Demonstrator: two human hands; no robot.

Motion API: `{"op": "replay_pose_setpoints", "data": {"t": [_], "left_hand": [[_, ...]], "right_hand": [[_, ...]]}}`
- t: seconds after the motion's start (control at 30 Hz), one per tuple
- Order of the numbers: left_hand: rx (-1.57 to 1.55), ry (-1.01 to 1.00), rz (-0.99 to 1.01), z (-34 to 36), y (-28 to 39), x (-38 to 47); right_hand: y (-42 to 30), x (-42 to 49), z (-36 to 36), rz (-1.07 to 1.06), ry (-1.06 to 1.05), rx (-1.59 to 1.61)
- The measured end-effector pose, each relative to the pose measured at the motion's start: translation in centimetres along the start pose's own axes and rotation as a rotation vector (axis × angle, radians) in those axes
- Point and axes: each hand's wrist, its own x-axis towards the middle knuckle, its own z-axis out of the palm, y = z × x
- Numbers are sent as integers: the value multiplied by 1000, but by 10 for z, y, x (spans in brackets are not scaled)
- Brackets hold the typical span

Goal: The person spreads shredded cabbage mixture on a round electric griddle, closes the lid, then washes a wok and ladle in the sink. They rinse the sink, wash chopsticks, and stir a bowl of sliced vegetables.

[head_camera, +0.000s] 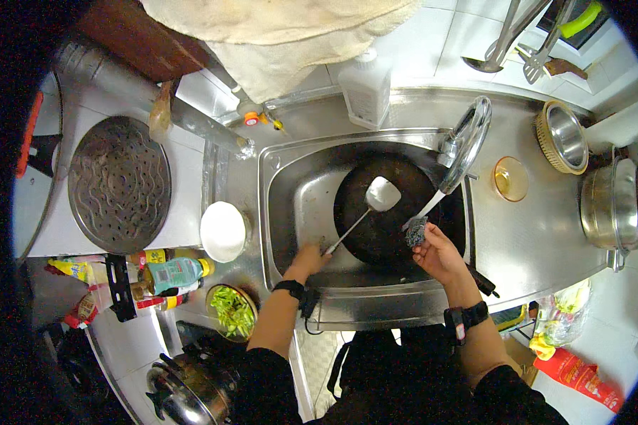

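My left hand [309,260], slightly blurred, grips the handle end of a metal wok spatula [384,194]. The spatula's blade is over a dark wok [361,234] lying in the steel sink [303,202]. In the fingers of my right hand [440,255] is a grey scouring pad [416,232], held under the stream of water from the chrome faucet [468,143]. The wok's black handle [483,281] sticks out past the sink's front right edge, partly behind my right forearm.
Left of the sink stand a white bowl [223,231], a bowl of chopped green vegetables [232,312] and several bottles [175,275]. To the right are a small glass bowl [510,179], a steel bowl in a basket [562,137] and a lidded steel pot [614,204]. A white jug [367,90] stands behind.
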Motion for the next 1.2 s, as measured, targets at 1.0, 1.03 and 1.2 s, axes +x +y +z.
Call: {"op": "replay_pose_setpoints", "data": {"t": [1.0,1.03,1.2], "left_hand": [[-784,318,242,8,154,-4],[-791,319,199,10,160,8],[-1110,101,75,12,199,45]], "right_hand": [[43,45,6,133,88,-381],[38,39,6,152,-10,-456],[-40,45,-18,-455,359,-1008]]}}
